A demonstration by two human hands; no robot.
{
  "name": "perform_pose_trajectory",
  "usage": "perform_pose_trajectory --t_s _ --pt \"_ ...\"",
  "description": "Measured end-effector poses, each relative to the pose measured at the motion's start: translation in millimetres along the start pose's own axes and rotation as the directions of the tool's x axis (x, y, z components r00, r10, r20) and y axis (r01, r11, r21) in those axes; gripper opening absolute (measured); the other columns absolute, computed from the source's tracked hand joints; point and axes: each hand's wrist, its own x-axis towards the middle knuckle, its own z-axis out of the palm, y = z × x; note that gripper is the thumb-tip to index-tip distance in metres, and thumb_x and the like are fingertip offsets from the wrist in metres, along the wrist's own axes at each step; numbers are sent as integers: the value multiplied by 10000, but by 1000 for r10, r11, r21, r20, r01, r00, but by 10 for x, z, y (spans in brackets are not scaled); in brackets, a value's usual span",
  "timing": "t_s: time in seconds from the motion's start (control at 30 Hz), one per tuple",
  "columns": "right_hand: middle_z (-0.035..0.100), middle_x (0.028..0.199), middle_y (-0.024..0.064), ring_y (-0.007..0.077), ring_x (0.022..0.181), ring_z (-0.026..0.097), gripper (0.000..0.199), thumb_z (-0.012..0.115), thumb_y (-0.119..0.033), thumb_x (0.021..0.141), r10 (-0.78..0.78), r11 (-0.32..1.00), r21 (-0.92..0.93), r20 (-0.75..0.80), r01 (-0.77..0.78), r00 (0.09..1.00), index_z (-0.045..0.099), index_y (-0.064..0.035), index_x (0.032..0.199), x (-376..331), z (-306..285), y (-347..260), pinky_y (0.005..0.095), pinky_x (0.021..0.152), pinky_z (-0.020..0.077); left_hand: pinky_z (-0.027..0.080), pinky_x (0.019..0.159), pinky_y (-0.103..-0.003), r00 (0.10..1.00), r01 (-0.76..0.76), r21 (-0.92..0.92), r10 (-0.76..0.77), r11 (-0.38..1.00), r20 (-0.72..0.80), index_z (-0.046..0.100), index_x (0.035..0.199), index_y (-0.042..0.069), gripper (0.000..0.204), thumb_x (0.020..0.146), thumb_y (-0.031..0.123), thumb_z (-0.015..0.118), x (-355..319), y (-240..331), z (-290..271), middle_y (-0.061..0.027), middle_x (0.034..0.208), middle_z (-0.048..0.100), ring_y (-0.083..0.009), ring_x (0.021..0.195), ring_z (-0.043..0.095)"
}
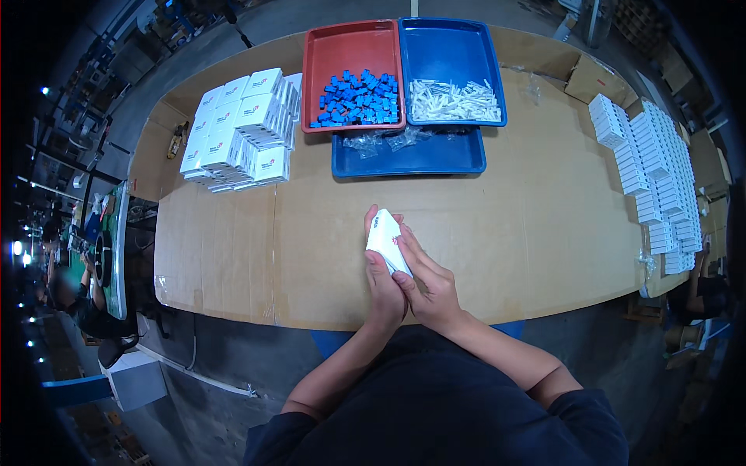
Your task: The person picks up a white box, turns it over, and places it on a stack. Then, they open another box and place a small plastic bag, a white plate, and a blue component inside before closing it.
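One cardboard-covered table (536, 248) is topped by three trays at its far edge: a red tray (350, 50) and an upper blue tray (447, 54), by which a lower blue tray (412, 161) is partly hidden. White boxes are piled in a left stack (233, 128) near the far left corner and a right stack (657, 179) at the right edge. One white box (383, 239), tilted, red-marked and partly covered, is gripped over the near half by the fingers of the right hand (435, 291) and left hand (383, 291). Many blue pieces (357, 97) and white pieces (454, 101) are contained above.
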Motion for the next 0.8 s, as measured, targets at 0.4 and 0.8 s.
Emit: perform_pose_trajectory --t_s 0.4,0.8 --pt "450 1544 321 433 1452 442 461 607 -68 1019 27 994 103 13 -29 1000 536 60 1456 -67 41 57 413 1145 438 353 1132 -379 999 42 -86 -44 995 -31 171 1639 39 962 1017 750 353 -52 -61 -51 -156 1474 448 -231 1325 462" --pt "589 1347 151 169 1246 601 536 685 -173 1015 607 467 626 287 -625 741 483 -8 1484 219 -179 -139 314 1031 499 293 1191 -487 948 -297 483 196 824 250 151 1609 -74 1050 955 662 515 7 -68 -268 -269 1543 344 -374 1417 386"
